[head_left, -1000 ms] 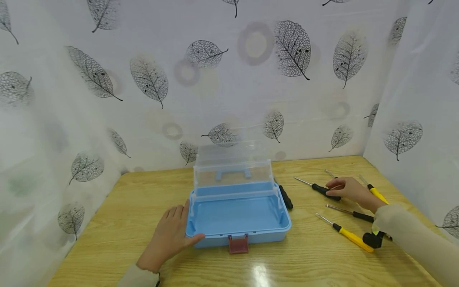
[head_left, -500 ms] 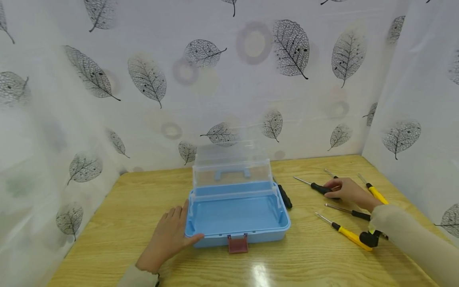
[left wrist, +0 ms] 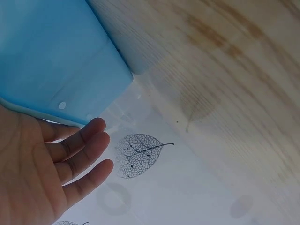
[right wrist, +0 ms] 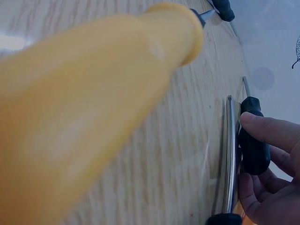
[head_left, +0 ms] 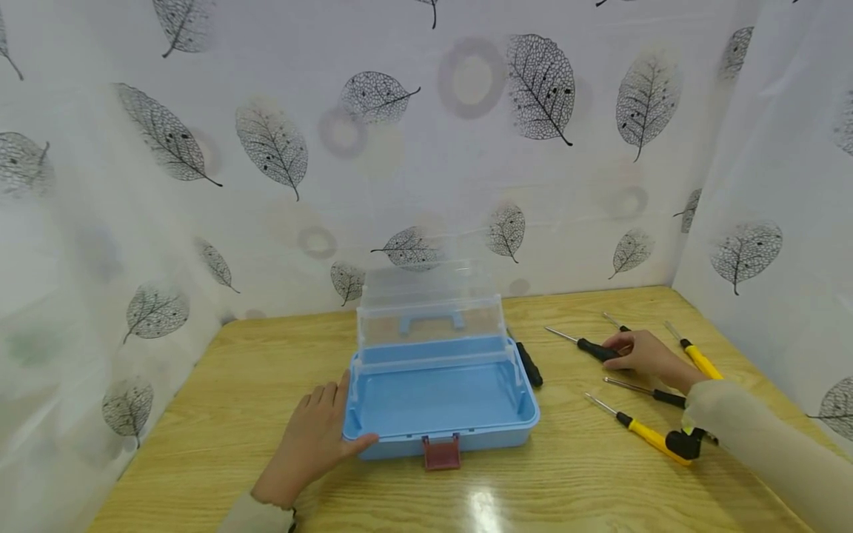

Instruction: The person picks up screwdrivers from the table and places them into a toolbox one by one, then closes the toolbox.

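Observation:
My right hand (head_left: 649,357) pinches the black handle of a screwdriver (head_left: 591,348) that lies on the table's right side. In the right wrist view, thumb and fingers sit on either side of that black handle (right wrist: 254,147). My left hand (head_left: 313,433) rests against the left side of a light-blue toolbox (head_left: 440,400), its thumb over the front corner. Nearly straight fingers (left wrist: 86,145) touch the box edge in the left wrist view. The box's clear lid (head_left: 433,318) stands raised at the back, and a dark-red latch (head_left: 443,453) hangs down in front.
Around my right hand lie yellow-handled screwdrivers (head_left: 656,442) (head_left: 701,361), another black-handled one (head_left: 666,398) and one partly hidden behind the hand. A black-handled tool (head_left: 529,364) lies against the box's right side. Leaf-printed curtains (head_left: 426,148) enclose the wooden table (head_left: 266,355).
My right hand's fingers have closed in on the black screwdriver handle, which still lies on the table. The left hand and the toolbox have kept their places.

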{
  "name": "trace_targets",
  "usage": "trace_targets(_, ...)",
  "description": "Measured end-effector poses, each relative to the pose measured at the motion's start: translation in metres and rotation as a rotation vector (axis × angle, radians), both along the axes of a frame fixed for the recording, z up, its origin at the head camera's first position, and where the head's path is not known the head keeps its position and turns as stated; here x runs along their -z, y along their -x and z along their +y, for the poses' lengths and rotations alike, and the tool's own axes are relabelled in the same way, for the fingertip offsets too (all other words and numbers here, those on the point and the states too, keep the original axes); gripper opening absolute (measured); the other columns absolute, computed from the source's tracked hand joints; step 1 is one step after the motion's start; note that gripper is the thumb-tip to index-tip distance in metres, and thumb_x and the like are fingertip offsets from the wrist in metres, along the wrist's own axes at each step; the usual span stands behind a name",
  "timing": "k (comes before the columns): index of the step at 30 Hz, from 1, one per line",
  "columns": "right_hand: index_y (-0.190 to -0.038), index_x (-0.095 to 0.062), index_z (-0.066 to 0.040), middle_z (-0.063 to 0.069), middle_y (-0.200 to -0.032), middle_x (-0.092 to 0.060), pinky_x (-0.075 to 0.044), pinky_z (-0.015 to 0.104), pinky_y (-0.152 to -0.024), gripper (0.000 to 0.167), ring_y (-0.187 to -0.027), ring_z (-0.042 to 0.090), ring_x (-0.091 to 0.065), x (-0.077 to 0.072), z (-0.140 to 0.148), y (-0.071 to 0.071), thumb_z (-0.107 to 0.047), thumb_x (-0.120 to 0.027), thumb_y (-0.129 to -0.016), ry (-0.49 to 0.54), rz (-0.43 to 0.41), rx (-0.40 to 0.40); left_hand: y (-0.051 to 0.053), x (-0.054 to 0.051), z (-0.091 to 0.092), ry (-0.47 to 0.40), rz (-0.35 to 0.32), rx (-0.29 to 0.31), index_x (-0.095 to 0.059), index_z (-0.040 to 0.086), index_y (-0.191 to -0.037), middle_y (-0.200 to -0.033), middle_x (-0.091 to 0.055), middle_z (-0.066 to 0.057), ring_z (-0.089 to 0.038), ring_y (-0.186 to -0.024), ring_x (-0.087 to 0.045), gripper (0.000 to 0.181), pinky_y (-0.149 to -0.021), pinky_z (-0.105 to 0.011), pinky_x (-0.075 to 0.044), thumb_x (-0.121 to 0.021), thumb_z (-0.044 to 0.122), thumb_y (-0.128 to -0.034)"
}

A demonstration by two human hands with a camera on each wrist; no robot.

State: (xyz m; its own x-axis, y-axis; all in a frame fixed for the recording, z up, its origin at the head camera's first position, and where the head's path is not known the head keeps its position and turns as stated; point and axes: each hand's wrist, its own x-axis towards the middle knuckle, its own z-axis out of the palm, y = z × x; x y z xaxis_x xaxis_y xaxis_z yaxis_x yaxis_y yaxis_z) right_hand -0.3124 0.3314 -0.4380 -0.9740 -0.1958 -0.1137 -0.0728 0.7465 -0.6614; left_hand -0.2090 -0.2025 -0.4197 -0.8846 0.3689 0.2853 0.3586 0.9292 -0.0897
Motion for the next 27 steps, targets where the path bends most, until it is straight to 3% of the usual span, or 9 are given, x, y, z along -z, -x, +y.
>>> trace_targets(7,-0.113,-0.061,0.005,0.02,-0.106,-0.062,-0.051,0.038,-0.078,0.049,-0.088,0.02,-0.059,0.0011,-0.0017,0.0015,-0.029,-0.074,-0.08,-0.023,0.02,0.004,-0.0004,0.0003,-0.0011,0.005,0.026,0.001,-0.044,-0.006,-0.135,-0.107,-0.061,-0.017,-0.03,-0.099,-0.059,0.106,-0.08,-0.042,-0.051,-0.052,0.078,-0.0718)
trace_targets(17,-0.111,-0.063,0.003,0.015,-0.103,-0.063,-0.047,0.031,-0.072,0.048,-0.084,0.015,-0.055,0.0029,-0.0026,-0.0012,-0.032,-0.074,-0.08,-0.035,0.051,0.006,-0.0013,-0.0006,-0.0008,-0.014,-0.035,-0.01,-0.042,-0.006,-0.137,-0.112,-0.059,-0.017,-0.032,-0.104,-0.058,0.104,-0.083,-0.044,-0.049,-0.055,0.075,-0.0737)
trace_targets(27,-0.114,-0.063,0.003,0.018,-0.104,-0.064,-0.051,0.035,-0.073,0.047,-0.084,0.015,-0.058,0.0028,0.0,-0.0002,-0.029,-0.073,-0.081,-0.04,0.056,-0.005,-0.0002,0.0009,-0.0006,-0.018,-0.033,-0.006,-0.041,-0.006,-0.138,-0.112,-0.059,-0.018,-0.032,-0.104,-0.058,0.105,-0.083,-0.044,-0.05,-0.053,0.076,-0.0736)
